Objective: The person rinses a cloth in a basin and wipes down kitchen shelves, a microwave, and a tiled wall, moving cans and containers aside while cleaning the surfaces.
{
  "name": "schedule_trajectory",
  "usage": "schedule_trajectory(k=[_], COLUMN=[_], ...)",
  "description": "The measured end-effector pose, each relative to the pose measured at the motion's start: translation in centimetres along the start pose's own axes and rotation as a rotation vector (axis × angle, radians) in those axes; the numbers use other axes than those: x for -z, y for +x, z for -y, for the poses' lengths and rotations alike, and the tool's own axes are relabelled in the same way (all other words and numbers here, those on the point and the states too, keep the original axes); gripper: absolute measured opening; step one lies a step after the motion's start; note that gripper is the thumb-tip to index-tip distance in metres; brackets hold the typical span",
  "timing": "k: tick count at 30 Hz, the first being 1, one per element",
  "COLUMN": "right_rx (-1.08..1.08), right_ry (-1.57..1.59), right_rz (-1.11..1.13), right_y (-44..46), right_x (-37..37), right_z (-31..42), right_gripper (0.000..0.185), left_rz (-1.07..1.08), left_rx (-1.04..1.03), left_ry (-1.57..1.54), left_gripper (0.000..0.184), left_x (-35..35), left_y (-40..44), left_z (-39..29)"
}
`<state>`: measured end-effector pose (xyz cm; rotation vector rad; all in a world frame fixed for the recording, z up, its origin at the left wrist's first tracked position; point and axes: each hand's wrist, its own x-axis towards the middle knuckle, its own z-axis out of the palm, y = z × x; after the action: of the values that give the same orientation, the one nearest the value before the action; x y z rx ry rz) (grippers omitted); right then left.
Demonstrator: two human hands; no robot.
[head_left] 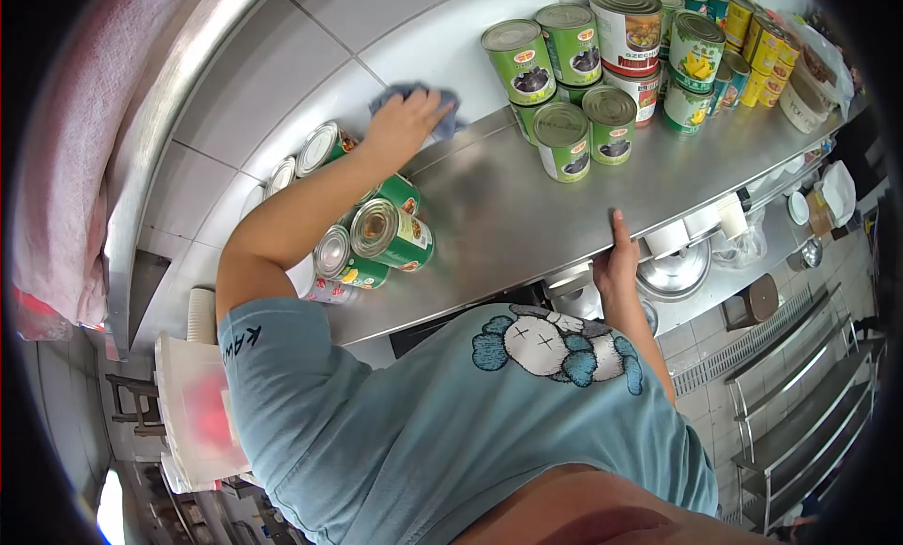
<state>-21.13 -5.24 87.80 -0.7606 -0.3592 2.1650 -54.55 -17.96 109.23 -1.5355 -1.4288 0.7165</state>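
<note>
Crumpled blue-grey cloth is held by left hand at grey metal shelf's back edge, front edge gripped by right hand.

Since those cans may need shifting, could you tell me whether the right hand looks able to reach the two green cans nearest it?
Probably yes: the right hand is at the shelf's front edge, with bare metal between it and the cans.

Metal shelf with stacked cans and a plastic tub
</note>
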Motion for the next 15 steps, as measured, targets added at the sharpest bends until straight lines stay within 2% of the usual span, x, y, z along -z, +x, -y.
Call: schedule_trajectory(k=[3, 5, 8, 11, 13, 15], right_rx=[0.017, 0.009, 0.018, 0.021, 0.025, 0.022], right_ry=[-0.001, -0.01, -0.034, -0.022, -0.013, -0.018], right_rz=[0.02, 0.025, 0.027, 0.024, 0.036, 0.031], right_y=[0.5, 0.3, -0.2, 0.2, 0.0, 0.4], right_x=[0.2, 0.1, 0.2, -0.1, -0.1, 0.3], right_z=[0.1, -0.1, 0.2, 0.0, 0.1, -0.2], right_gripper=[0.037, 0.037, 0.037, 0.038, 0.038, 0.038], left_rz=[0.084, 0.021, 0.042, 0.081, 0.035, 0.049], left_rx=[-0.102, 0.186, 0.162, 0.11, 0.233, 0.253], left_ry=[-0.078, -0.085, -0.071, -0.057, -0.124, -0.129], left_gripper=[0.056, 0.056, 0.056, 0.055, 0.055, 0.056], left_x=[0.8, 3.7, 2.0, 2.6, 4.1, 3.6], left_y=[-0.1, 1.8, 0.1, 0.3, 1.2, 0.8], left_z=[0.7, 2.3, 0.0, 0.9, 1.8, 1.0])
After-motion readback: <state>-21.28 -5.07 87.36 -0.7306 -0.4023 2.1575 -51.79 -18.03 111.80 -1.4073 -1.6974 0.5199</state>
